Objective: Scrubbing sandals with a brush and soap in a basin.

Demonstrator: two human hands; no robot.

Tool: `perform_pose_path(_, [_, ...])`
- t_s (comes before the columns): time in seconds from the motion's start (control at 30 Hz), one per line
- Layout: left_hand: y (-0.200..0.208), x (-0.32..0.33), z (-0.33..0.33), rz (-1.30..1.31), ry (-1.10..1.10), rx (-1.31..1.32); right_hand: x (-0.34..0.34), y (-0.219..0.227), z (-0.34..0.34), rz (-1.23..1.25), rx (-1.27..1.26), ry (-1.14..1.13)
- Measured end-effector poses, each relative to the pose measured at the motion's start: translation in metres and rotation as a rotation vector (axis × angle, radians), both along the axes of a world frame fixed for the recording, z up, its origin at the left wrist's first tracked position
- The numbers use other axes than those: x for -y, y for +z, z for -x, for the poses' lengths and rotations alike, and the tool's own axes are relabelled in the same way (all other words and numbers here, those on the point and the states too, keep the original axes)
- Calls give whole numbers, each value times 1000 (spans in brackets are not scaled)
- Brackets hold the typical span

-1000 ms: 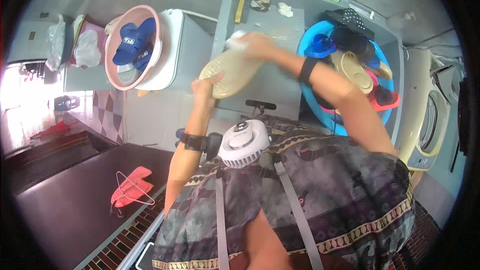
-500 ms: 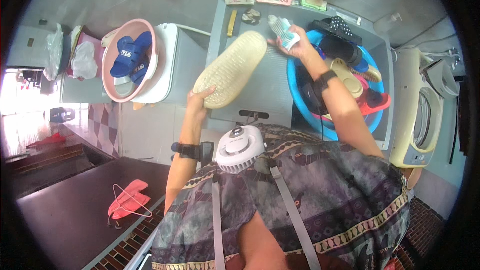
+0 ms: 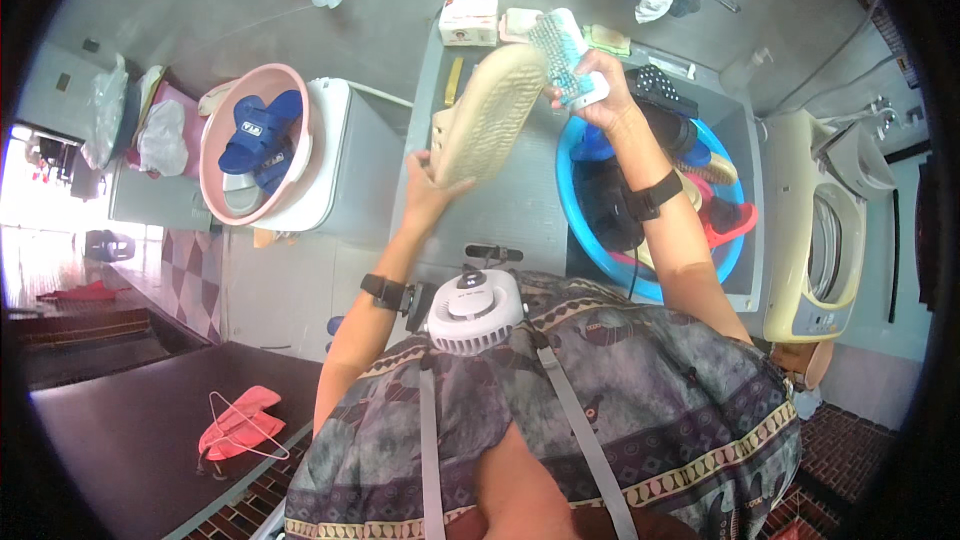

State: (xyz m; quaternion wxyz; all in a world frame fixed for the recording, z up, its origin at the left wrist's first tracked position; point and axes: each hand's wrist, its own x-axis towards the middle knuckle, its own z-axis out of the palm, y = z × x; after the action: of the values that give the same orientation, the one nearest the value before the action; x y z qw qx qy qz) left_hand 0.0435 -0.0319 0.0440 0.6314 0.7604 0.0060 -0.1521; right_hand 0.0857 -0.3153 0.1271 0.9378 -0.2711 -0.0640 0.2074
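Gripping beige slipper (image 3: 490, 120) by near end in left hand (image 3: 434, 188) with fingers clamped on it, tilted above grey washboard (image 3: 520, 212), holding teal-and-white brush (image 3: 564, 55) in right hand (image 3: 611, 92) with fingers clamped round it, just beside slipper's far end, near blue basin (image 3: 572, 222)

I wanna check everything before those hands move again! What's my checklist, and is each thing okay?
1. Slipper held: ok. The left hand grips the beige slipper near its lower end.
2. Brush held: ok. The right hand has the white brush with teal bristles.
3. Sole turned toward the brush: ok. The bumpy sole faces the right hand's side.
4. Slipper lying flat: not ok. It is tilted up in the hand.
5. Bristles touching the slipper: cannot tell. They look very close in this view.
6. Sole all clean: cannot tell. Small marks would not show here.
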Motion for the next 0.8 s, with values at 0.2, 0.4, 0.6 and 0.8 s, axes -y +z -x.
perform_pose_path(0.2, [69,25,-11,-380,-6,919,-29,8,5,267,45,-4])
perform_pose_path(0.4, [106,34,-23,-142,-39,547,-48,39,20,599,210,-67])
perform_pose_path(0.6, [82,48,-30,-202,88,657,-98,75,43,1624,937,-614])
perform_pose_path(0.8, [87,46,-35,-176,187,610,-87,49,30,1747,901,-713])
